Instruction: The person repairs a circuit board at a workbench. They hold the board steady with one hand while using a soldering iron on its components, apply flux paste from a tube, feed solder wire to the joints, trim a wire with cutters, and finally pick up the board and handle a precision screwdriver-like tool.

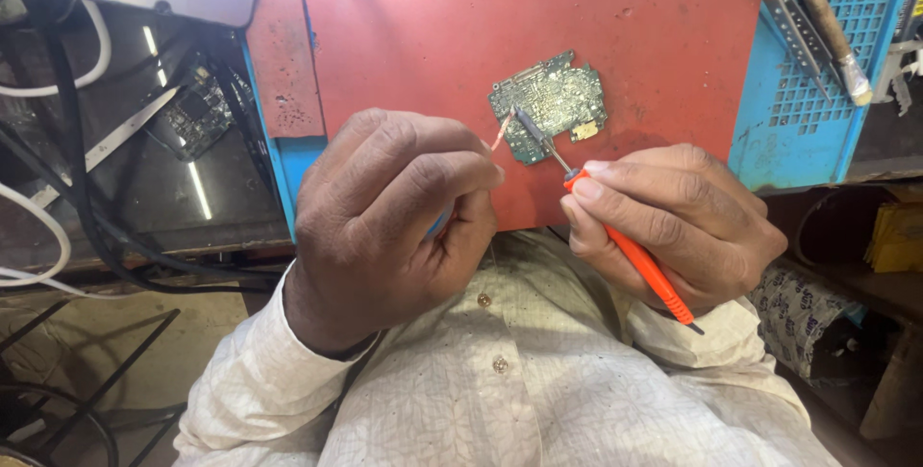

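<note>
A small green circuit board (551, 101) lies on a red work mat (452, 34). My right hand (673, 222) grips an orange-handled probe (635, 255) like a pen, its metal tip resting on the board's left edge. My left hand (385, 217) is curled shut around a thin tool with a bluish handle that is mostly hidden; its pinkish tip (501, 130) pokes out beside the probe's tip, just left of the board.
A second circuit board (197, 111) and white and black cables (58, 207) lie on the dark glass surface at left. A blue perforated tray (817, 92) at right holds tweezers and a brush (827, 25). My white patterned shirt fills the bottom.
</note>
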Demonstrator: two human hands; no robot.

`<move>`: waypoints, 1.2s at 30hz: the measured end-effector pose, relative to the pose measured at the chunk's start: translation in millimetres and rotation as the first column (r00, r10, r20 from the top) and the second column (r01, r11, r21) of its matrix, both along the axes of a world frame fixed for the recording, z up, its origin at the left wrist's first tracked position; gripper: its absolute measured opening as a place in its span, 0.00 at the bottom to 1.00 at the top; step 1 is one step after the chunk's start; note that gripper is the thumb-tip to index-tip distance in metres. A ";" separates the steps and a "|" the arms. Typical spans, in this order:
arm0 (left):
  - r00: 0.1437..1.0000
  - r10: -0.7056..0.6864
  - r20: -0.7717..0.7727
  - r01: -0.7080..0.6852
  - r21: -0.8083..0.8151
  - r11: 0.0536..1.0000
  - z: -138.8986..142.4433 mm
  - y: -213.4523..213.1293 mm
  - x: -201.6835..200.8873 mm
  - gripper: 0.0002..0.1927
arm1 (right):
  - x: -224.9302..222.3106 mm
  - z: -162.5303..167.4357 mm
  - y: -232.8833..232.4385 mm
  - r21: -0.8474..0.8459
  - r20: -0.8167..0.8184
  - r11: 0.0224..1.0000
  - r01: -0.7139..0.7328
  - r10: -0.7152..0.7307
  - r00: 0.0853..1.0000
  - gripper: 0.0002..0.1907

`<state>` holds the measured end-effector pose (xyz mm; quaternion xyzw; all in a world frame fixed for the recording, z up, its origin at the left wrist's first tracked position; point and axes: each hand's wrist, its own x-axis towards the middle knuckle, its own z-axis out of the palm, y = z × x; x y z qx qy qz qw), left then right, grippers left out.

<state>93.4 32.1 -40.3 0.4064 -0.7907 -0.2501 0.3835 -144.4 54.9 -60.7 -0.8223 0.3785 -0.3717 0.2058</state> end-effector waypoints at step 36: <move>0.999 0.014 -0.051 -0.014 0.009 1.000 -4.6 -1.7 12.6 0.12 | 15.9 -15.7 -2.5 -0.074 0.029 0.997 -0.001 0.004 1.000 0.13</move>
